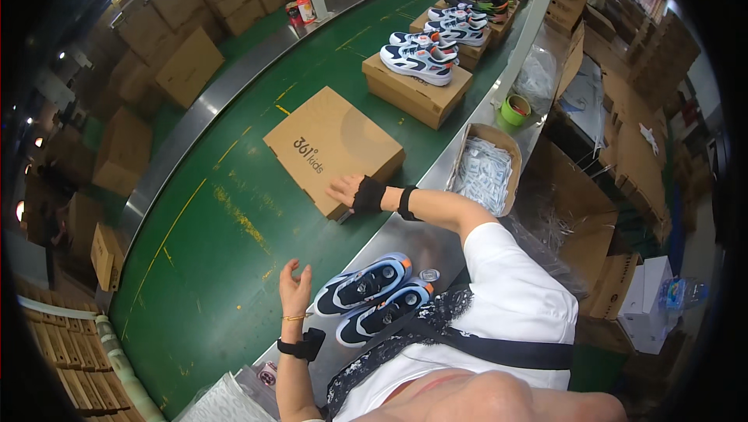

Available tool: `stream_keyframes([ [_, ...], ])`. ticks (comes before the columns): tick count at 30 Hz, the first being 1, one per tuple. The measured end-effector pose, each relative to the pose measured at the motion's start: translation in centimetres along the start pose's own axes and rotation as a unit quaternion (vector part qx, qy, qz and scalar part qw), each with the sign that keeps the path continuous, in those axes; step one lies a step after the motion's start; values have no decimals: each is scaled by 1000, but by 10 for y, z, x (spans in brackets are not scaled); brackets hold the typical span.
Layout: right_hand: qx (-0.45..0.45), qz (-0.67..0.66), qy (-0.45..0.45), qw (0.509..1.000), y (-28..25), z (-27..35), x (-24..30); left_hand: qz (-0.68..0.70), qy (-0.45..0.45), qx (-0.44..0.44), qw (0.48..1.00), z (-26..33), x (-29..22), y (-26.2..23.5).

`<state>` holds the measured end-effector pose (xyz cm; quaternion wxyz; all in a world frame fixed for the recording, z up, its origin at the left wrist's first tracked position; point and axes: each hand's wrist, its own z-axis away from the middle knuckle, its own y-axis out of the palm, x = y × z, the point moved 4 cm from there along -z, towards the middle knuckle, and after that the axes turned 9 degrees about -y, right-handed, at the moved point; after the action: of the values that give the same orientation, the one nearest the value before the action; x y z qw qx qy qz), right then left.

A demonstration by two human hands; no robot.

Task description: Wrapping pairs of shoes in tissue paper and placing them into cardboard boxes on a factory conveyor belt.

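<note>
A closed brown cardboard shoebox [312, 130] lies on the green belt in front of me. My right hand [348, 190], in a black wrist band, rests on the lid at its near edge, fingers stretched out and spread. Over the belt's near side, my left hand [294, 288] is raised with fingers apart and slightly curled, and nothing is in it. Just right of it, a pair of blue, navy and white sneakers [364, 288] sits on the metal edge of the line. A small round clear item [428, 275] is next to their toes.
Farther along the belt [195, 243], several shoeboxes [417, 91] carry pairs of sneakers [421, 60]. An open carton of small packets [483, 170] and a green tape roll [515, 110] stand at the right. White paper [230, 402] lies at the lower left. A metal post [530, 32] rises beyond.
</note>
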<state>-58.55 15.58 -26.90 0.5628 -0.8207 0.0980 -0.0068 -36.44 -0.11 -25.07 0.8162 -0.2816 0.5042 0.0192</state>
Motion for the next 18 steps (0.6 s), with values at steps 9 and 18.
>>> stream_keyframes([
  [9, -287, -205, 58, 934, -129, 9, 58, -240, 261, -104, 929, 20, -81, 10],
  [18, -246, -241, 133, 929, -111, 17, 82, -309, 283, -151, 895, 46, -116, 1],
])
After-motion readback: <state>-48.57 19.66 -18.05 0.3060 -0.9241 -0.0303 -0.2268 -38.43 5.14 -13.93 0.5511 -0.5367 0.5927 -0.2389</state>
